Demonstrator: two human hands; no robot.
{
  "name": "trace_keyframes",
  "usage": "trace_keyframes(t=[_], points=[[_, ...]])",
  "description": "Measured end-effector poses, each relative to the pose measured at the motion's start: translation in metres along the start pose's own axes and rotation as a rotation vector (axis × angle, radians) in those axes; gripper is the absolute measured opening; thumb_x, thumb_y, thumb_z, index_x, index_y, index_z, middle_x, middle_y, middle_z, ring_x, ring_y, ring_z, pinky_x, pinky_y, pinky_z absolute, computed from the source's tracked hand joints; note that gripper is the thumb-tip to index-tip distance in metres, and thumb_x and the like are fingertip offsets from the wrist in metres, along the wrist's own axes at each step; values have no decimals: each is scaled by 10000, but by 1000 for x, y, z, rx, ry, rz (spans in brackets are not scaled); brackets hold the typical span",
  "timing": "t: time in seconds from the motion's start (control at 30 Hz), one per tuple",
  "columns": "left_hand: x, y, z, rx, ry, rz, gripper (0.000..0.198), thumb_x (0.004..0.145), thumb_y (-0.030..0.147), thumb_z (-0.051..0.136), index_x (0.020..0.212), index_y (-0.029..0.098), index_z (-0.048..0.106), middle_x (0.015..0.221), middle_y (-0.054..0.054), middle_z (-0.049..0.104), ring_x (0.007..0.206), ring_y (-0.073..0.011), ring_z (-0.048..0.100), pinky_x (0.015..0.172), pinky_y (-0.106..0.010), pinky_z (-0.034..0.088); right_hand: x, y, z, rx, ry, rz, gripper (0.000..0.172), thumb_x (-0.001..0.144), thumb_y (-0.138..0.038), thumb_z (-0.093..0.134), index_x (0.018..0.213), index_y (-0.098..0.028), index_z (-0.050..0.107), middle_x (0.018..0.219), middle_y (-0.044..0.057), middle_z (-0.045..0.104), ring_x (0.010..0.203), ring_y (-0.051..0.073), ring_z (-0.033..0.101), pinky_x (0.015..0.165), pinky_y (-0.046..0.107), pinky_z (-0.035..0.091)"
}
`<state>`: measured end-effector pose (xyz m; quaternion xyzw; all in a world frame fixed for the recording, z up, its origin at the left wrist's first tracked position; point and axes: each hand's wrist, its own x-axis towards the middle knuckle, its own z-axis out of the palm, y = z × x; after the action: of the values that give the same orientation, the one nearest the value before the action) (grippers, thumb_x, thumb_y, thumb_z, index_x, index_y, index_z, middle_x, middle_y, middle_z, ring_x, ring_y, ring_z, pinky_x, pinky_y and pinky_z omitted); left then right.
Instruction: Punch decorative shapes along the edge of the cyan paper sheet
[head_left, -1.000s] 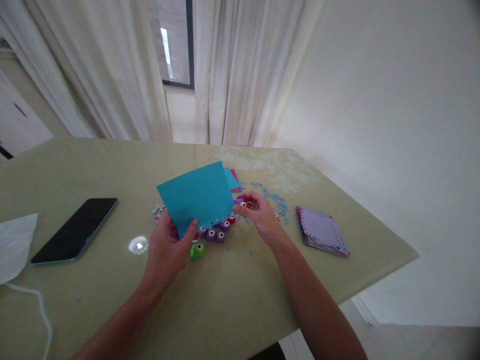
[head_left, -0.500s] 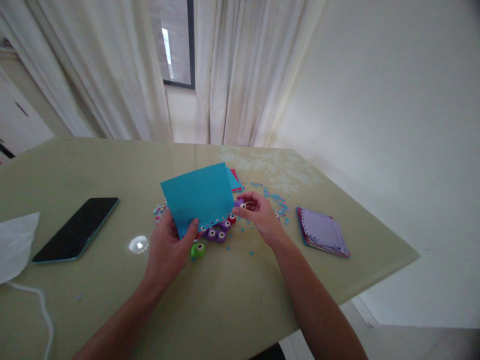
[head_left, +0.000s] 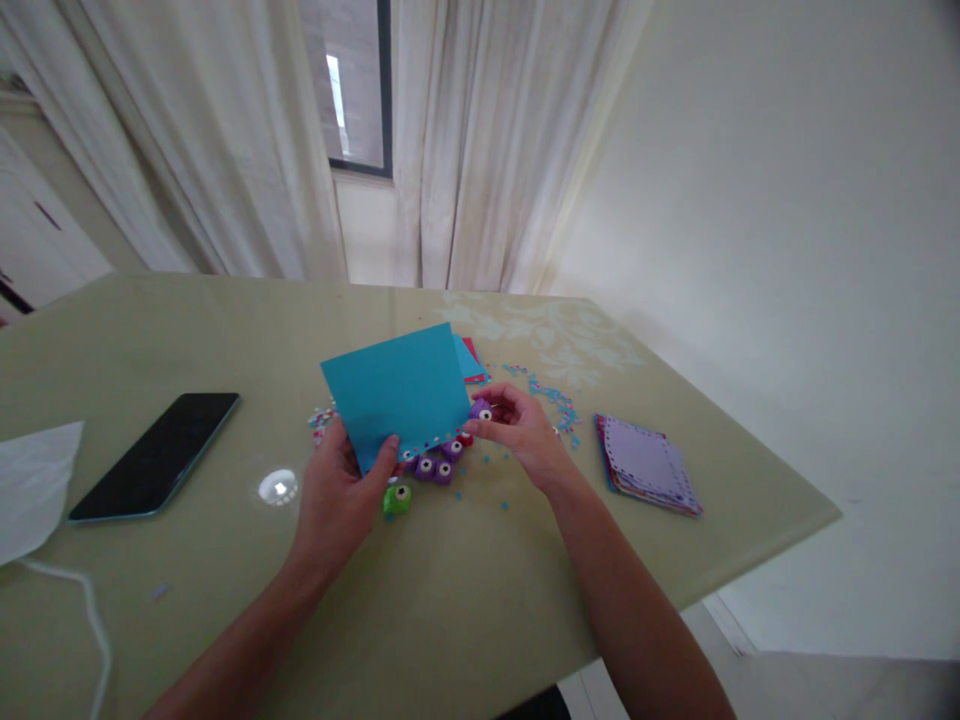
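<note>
My left hand [head_left: 346,487] grips a blue sheet of paper [head_left: 401,392] by its lower left corner, thumb in front. Small punched holes run along the sheet's lower edge. At its lower right corner, my right hand [head_left: 519,430] pinches a small purple craft punch [head_left: 480,409] between thumb and fingers; whether the paper sits inside its slot I cannot tell. Below the sheet lie several purple punches [head_left: 435,468], a red punch [head_left: 466,438] partly covered by the paper, and a green punch [head_left: 397,499] nearest me.
Blue and red sheets [head_left: 471,358] lie behind the held paper. Loose confetti [head_left: 559,397] is scattered right of them. A stack of hole-edged purple paper [head_left: 649,463] rests at the right. On the left are a black phone or tablet [head_left: 157,455], white paper [head_left: 37,485] and a white cable [head_left: 94,620].
The purple punch has turned slightly in my right hand, at the sheet's lower right corner. My left hand and the blue sheet have hardly moved.
</note>
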<state>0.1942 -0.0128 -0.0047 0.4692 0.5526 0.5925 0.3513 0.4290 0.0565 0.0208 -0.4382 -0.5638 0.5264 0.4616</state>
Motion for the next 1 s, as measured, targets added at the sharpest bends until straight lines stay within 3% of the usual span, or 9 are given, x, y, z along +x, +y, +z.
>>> trace_keyframes(t=[0.6, 1.0], points=[[-2, -2, -1, 70, 31, 27, 423, 862, 517, 815, 1122, 228, 646, 940, -41, 790, 746, -244, 763, 669, -353, 618, -2, 0, -3, 45, -129, 93, 479, 604, -344, 1043, 959, -252, 735, 911, -14, 730, 837, 178, 682, 829, 350, 565], [-2, -4, -1, 67, 17, 19, 442, 852, 531, 819, 1111, 218, 644, 931, -50, 789, 739, -245, 761, 658, -350, 611, 1, 5, 6, 338, -116, 205, 482, 604, -471, 1046, 969, -254, 818, 916, 0, 778, 785, 168, 672, 819, 346, 575]])
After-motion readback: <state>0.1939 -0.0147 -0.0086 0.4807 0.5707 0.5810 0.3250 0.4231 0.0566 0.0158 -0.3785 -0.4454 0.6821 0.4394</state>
